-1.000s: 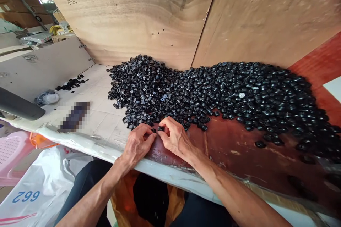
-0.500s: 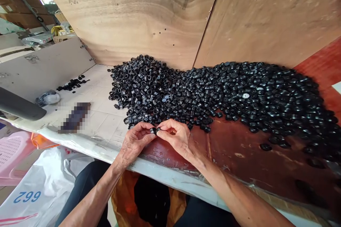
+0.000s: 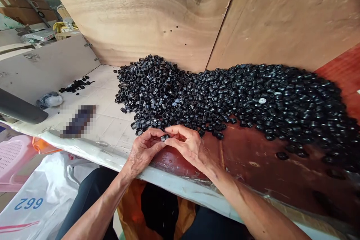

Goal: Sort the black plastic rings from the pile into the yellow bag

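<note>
A small black plastic ring-shaped part sits between the fingertips of both hands, just above the front of the table. My left hand pinches it from the left with thumb and fingers. From the right, the thumb and fingers of my right hand close on the same part. Fingertips hide some of it. Right behind the hands lies a heap of black plastic rings. It runs into a larger heap of rounded black caps on the right.
A wooden board stands behind the heaps. To the left are a grey cylinder, a clear plastic bundle and several scattered black pieces. Below the table edge are an orange-brown bag and a white sack.
Half a second ago two black pieces showed at the fingertips, one at each hand. They now look like one part held between both hands. The view has shifted slightly.
</note>
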A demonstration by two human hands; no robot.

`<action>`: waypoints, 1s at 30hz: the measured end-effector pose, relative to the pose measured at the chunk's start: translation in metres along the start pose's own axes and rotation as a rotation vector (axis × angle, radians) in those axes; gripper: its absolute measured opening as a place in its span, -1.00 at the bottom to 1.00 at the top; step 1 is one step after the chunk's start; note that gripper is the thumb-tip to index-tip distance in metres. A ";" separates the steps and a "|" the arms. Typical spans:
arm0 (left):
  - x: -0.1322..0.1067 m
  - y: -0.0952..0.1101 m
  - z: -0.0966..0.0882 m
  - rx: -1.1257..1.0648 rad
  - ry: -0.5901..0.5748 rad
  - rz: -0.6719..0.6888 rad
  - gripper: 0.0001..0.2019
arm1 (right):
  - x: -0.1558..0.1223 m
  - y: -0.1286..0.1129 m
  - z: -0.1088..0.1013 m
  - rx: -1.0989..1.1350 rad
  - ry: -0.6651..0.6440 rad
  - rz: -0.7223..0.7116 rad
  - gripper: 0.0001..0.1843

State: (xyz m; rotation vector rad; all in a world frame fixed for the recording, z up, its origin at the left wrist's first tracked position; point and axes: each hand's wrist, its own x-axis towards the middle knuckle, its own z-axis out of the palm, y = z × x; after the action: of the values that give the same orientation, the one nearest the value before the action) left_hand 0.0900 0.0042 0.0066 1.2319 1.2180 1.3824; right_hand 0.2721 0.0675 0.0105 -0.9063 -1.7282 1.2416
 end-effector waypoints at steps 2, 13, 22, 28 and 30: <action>-0.001 -0.001 0.000 0.028 0.000 0.028 -0.73 | 0.001 0.001 -0.001 -0.050 -0.007 -0.017 -0.86; 0.000 -0.006 -0.002 0.090 -0.030 0.092 -0.78 | 0.000 -0.010 -0.006 -0.056 -0.078 0.057 -0.82; 0.000 -0.006 -0.003 0.021 -0.006 0.007 -0.78 | -0.002 -0.002 -0.001 -0.101 -0.006 -0.133 -0.93; 0.002 -0.008 -0.004 0.011 -0.031 0.009 -0.78 | -0.004 0.000 0.001 -0.125 0.010 -0.165 -0.86; 0.002 -0.009 -0.002 0.046 -0.050 0.076 -0.82 | -0.004 0.000 0.001 -0.151 0.008 -0.119 -0.79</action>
State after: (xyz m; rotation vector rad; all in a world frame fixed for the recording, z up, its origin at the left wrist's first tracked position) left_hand 0.0875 0.0065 -0.0020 1.3492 1.1852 1.3763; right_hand 0.2733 0.0634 0.0095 -0.8795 -1.8605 1.0402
